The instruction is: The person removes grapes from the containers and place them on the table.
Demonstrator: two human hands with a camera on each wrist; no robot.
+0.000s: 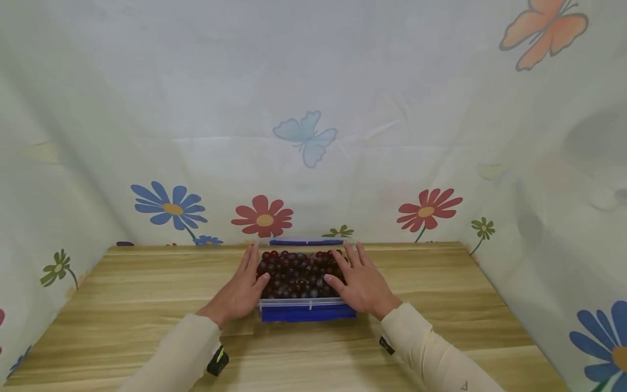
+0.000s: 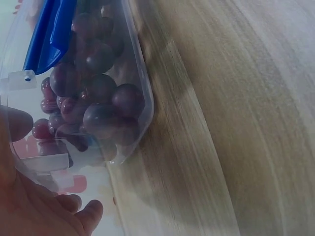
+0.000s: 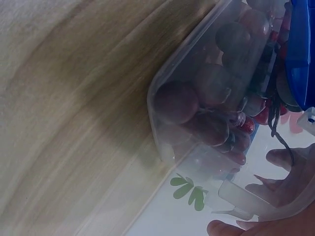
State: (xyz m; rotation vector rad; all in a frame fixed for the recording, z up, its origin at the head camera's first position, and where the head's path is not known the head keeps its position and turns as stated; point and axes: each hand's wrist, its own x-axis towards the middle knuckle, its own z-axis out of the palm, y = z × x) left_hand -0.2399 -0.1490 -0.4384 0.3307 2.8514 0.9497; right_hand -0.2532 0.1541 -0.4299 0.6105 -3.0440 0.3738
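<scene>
A clear plastic box (image 1: 289,303) with blue clip flaps (image 1: 308,314) stands on the table, filled with dark purple-red grapes (image 1: 299,275). Along its left side lies my left hand (image 1: 240,294), fingers extended and thumb at the rim. My right hand (image 1: 364,286) rests at the right side, with its thumb and a finger reaching over the rim above the grapes. Through the box wall, the left wrist view shows grapes (image 2: 101,88) close up. A thin dark cord (image 3: 273,123) appears against the grapes in the right wrist view; where it leads is unclear.
The wood-grain table (image 1: 161,283) extends to both sides of the box. Behind it hangs a pale sheet (image 1: 220,109) printed with flowers and butterflies, continuing along the left and right sides. A small black device (image 1: 217,361) sits at the left cuff.
</scene>
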